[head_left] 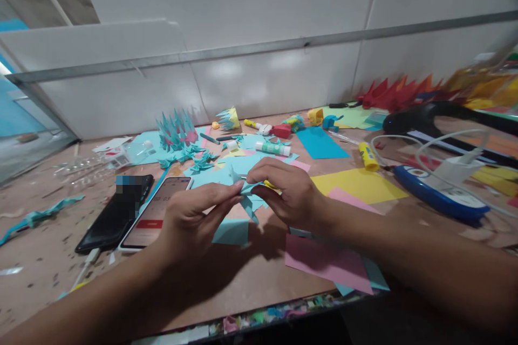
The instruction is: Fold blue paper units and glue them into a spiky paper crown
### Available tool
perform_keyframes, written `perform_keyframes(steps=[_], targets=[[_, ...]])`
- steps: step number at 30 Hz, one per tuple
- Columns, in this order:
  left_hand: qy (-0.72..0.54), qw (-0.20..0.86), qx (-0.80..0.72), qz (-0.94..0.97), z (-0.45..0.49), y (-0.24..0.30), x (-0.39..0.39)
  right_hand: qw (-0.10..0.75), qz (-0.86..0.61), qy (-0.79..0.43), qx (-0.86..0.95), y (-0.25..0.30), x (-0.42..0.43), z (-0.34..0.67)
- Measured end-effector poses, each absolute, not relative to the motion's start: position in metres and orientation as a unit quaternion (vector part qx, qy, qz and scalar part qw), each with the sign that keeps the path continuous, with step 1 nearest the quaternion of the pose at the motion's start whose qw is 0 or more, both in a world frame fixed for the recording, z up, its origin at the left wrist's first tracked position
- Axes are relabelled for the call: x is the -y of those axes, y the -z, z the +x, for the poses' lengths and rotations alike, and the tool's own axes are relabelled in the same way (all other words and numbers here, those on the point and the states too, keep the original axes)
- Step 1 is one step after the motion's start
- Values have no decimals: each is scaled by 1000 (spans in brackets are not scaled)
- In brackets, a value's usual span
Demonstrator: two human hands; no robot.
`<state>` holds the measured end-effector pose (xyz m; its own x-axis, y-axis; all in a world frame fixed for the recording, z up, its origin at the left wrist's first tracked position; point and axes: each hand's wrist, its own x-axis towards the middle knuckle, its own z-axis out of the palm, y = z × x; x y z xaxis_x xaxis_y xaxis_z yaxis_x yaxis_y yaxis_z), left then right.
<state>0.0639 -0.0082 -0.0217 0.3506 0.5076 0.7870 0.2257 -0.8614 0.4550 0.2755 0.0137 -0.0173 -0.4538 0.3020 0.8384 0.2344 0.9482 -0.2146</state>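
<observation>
My left hand and my right hand meet above the middle of the desk, both pinching a small folded light-blue paper piece. A thin yellow object shows between my right fingers, too small to name. Under the hands lie light-blue paper sheets and a pink sheet. A yellow sheet lies to the right of my right hand.
Two phones lie at the left, one with its screen lit. Folded blue paper spikes, glue sticks and paper scraps crowd the back. A blue-and-white power strip with cables and a black headset sit at the right. White partition walls close off the desk.
</observation>
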Motion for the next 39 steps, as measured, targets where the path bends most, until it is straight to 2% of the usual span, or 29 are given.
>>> perform_keyframes(steps=[3, 9, 16, 23, 28, 39], targets=[[-530, 145, -245, 799, 64, 22, 8, 500, -163, -37, 849, 18, -12, 274], [-536, 101, -223, 808, 61, 24, 6, 495, -170, -61, 850, 19, -12, 277], [-527, 126, -241, 805, 61, 28, 4, 487, -166, -65, 855, 21, -13, 273], [-505, 43, -256, 823, 56, 32, -1, 506, -186, -45, 841, 10, -9, 280], [-471, -23, -228, 852, 56, 31, -3, 450, -182, 1, 874, 11, -13, 280], [-444, -5, -220, 869, 59, 26, -3, 397, -156, 82, 901, 7, -15, 283]])
